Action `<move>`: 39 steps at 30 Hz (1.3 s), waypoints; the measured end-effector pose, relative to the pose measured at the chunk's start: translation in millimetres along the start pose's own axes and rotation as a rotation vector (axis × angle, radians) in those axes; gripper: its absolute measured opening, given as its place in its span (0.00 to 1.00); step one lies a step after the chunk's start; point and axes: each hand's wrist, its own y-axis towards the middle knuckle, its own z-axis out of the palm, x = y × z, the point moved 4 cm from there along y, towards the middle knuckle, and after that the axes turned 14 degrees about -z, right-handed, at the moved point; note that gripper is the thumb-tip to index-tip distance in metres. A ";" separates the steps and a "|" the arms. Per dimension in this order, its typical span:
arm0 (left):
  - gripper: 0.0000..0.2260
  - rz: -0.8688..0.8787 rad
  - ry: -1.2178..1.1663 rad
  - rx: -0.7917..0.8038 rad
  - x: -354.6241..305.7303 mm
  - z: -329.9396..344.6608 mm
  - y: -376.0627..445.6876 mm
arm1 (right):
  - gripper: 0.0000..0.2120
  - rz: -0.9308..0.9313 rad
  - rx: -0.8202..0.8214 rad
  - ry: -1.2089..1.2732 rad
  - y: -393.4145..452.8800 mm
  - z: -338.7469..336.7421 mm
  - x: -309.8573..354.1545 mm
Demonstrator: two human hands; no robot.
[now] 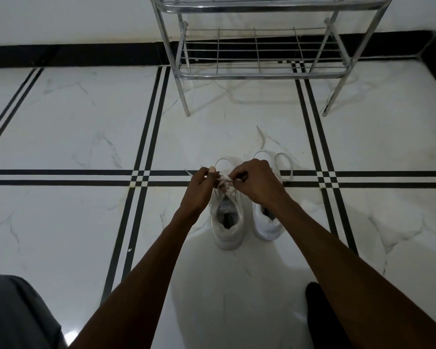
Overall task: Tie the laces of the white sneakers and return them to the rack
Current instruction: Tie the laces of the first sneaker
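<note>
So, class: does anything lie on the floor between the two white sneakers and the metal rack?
Nothing visible does. The tiled floor between the white sneakers and the chrome wire rack is bare, apart from loose laces.

Both bare forearms stretched forward and down, converging at centre. Left hand (199,188) curled, back of hand up, thumb raised, fingertips pinched on thin white lace (223,178). Right hand (256,181) knuckles up, fingers bent inward, pinching same lace. Hands almost touching, wrists angled toward each other.
</note>
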 end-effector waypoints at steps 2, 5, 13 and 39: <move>0.19 0.054 0.046 -0.045 0.2 -2.0 1.0 | 0.08 0.039 -0.103 0.039 0.8 -1.8 1.2; 0.20 0.075 0.139 -0.105 6.4 -3.5 7.5 | 0.06 0.109 -0.172 0.195 2.9 -0.2 -0.3; 0.14 -0.019 -0.302 -0.059 6.9 -10.1 3.3 | 0.11 0.333 -0.175 0.611 -7.5 11.4 -10.1; 0.07 0.116 0.196 -0.386 41.5 -23.1 -6.1 | 0.20 0.533 -0.636 0.376 -21.6 -14.6 -46.9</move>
